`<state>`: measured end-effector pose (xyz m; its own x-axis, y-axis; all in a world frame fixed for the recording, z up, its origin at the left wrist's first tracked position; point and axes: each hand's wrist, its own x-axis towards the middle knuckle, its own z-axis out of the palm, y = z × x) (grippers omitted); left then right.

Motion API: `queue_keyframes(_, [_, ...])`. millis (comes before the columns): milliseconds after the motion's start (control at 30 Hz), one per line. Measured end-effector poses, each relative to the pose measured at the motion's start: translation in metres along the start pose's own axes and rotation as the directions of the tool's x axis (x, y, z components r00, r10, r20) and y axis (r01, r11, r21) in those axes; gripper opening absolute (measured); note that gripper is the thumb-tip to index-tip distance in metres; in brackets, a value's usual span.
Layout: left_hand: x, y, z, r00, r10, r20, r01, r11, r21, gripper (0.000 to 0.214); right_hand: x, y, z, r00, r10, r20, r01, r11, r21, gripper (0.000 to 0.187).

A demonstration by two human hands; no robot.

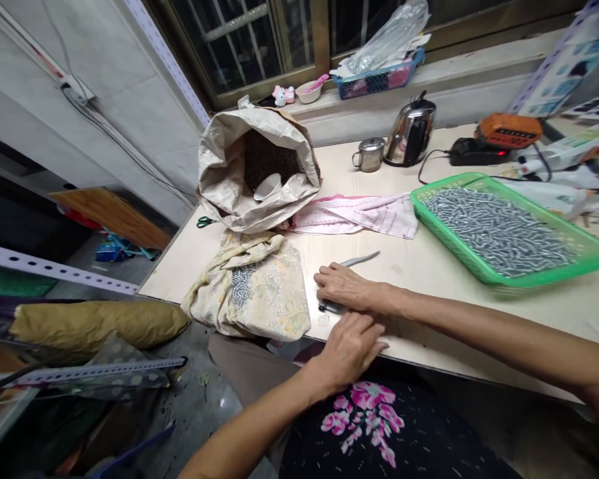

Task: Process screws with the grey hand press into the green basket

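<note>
My right hand [347, 286] is closed over a grey hand tool on the table, its fingers curled round the tool's dark end. The tool's slim curved grey handle [363, 258] sticks out beyond the knuckles; the rest is covered. My left hand [350, 349] is just below, at the table's front edge, with fingers bent together near the right wrist. Whatever it pinches, if anything, is hidden. Left of both hands lies a floral cloth [279, 286] with a small heap of shiny metal pins [243, 283]. A green plastic basket [472, 269] of similar metal pieces stands to the right.
A large open paper sack [219, 183] holding a white bowl [268, 187] lies at the back left. Behind the hands are a pink-and-white towel [364, 216], metal mug [369, 156], kettle [410, 133] and battery charger [472, 154]. Green-handled scissors [205, 221] lie near the left edge.
</note>
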<state>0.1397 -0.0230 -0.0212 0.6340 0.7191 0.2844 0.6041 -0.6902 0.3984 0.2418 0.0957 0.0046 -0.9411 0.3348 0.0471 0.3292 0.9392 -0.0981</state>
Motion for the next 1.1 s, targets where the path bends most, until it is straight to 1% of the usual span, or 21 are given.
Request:
queue_keyframes(67, [-0.018,-0.014,-0.023,0.996,-0.002,-0.092,0.011,0.995,0.096,0.022,0.006,-0.002,0.010,0.999,-0.039,-0.029,0.040,0.999,0.012,0.015])
queue_keyframes(100, [-0.026,-0.027,-0.036,0.987,-0.048,-0.153,0.075,0.982,0.173,0.022,0.009,-0.001,0.013,0.998,-0.040,-0.056,0.043,0.998,0.041,0.015])
queue_keyframes(167, [-0.041,-0.060,-0.065,0.944,-0.205,-0.261,0.286,0.900,0.328,0.023,0.011,0.001,0.015,0.989,-0.021,-0.149,0.046,0.986,0.163,0.014])
queue_keyframes(233, [-0.050,-0.098,-0.092,0.873,-0.361,-0.328,0.478,0.769,0.425,0.022,0.007,0.005,0.006,0.954,0.072,-0.292,0.029,0.944,0.328,0.015])
queue_keyframes(267, [-0.052,-0.115,-0.102,0.845,-0.422,-0.327,0.533,0.711,0.459,0.023,0.000,0.008,-0.003,0.918,0.153,-0.367,0.006,0.917,0.398,0.015])
queue_keyframes(300, [-0.053,-0.132,-0.110,0.826,-0.475,-0.303,0.562,0.664,0.493,0.023,-0.010,0.012,-0.014,0.866,0.244,-0.437,-0.028,0.895,0.445,0.014])
queue_keyframes(367, [-0.051,-0.158,-0.119,0.805,-0.553,-0.214,0.564,0.603,0.564,0.025,-0.040,0.024,-0.041,0.724,0.415,-0.551,-0.159,0.878,0.452,0.011])
queue_keyframes(400, [-0.048,-0.168,-0.121,0.800,-0.576,-0.168,0.549,0.588,0.595,0.026,-0.059,0.031,-0.055,0.654,0.460,-0.600,-0.252,0.881,0.401,0.010])
queue_keyframes(467, [-0.041,-0.182,-0.121,0.801,-0.590,-0.099,0.508,0.583,0.634,0.027,-0.100,0.046,-0.082,0.549,0.479,-0.685,-0.489,0.849,0.202,0.016])
queue_keyframes(500, [-0.037,-0.187,-0.121,0.808,-0.584,-0.078,0.489,0.591,0.642,0.027,-0.120,0.052,-0.093,0.532,0.493,-0.689,-0.612,0.786,0.090,0.023])
queue_keyframes(533, [-0.033,-0.191,-0.121,0.817,-0.573,-0.063,0.473,0.604,0.641,0.027,-0.136,0.055,-0.101,0.512,0.523,-0.681,-0.720,0.694,-0.008,0.030])
queue_keyframes(600, [-0.026,-0.197,-0.122,0.837,-0.546,-0.034,0.442,0.639,0.629,0.026,-0.158,0.053,-0.109,0.484,0.579,-0.656,-0.832,0.536,-0.140,0.040])
queue_keyframes(633, [-0.022,-0.199,-0.123,0.846,-0.532,-0.018,0.425,0.655,0.625,0.025,-0.162,0.048,-0.107,0.484,0.593,-0.643,-0.844,0.509,-0.166,0.041])
queue_keyframes(667, [-0.020,-0.201,-0.125,0.854,-0.521,-0.005,0.416,0.674,0.610,0.024,-0.161,0.041,-0.102,0.510,0.589,-0.627,-0.827,0.536,-0.169,0.039])
queue_keyframes(733, [-0.015,-0.206,-0.128,0.863,-0.505,0.010,0.416,0.722,0.552,0.024,-0.147,0.025,-0.080,0.632,0.547,-0.549,-0.704,0.702,-0.110,0.032])
queue_keyframes(767, [-0.013,-0.207,-0.129,0.865,-0.502,0.014,0.423,0.744,0.517,0.025,-0.137,0.016,-0.065,0.706,0.516,-0.486,-0.608,0.793,-0.042,0.029])
queue_keyframes(800, [-0.011,-0.209,-0.129,0.865,-0.501,0.017,0.432,0.762,0.483,0.025,-0.125,0.008,-0.049,0.769,0.484,-0.418,-0.519,0.854,0.035,0.026])
queue_keyframes(867, [-0.009,-0.210,-0.130,0.861,-0.509,0.015,0.453,0.779,0.434,0.024,-0.104,-0.008,-0.017,0.835,0.463,-0.297,-0.441,0.886,0.142,0.019])
queue_keyframes(933, [-0.010,-0.211,-0.130,0.851,-0.524,-0.001,0.479,0.777,0.408,0.022,-0.088,-0.018,0.008,0.852,0.480,-0.209,-0.449,0.875,0.181,0.012])
queue_keyframes(1000, [-0.014,-0.210,-0.131,0.838,-0.544,-0.035,0.517,0.774,0.366,0.018,-0.079,-0.023,0.025,0.854,0.495,-0.161,-0.466,0.864,0.190,0.008])
queue_keyframes(1100, [-0.021,-0.204,-0.131,0.810,-0.580,-0.088,0.580,0.769,0.268,0.012,-0.077,-0.020,0.034,0.853,0.500,-0.151,-0.466,0.859,0.210,0.010])
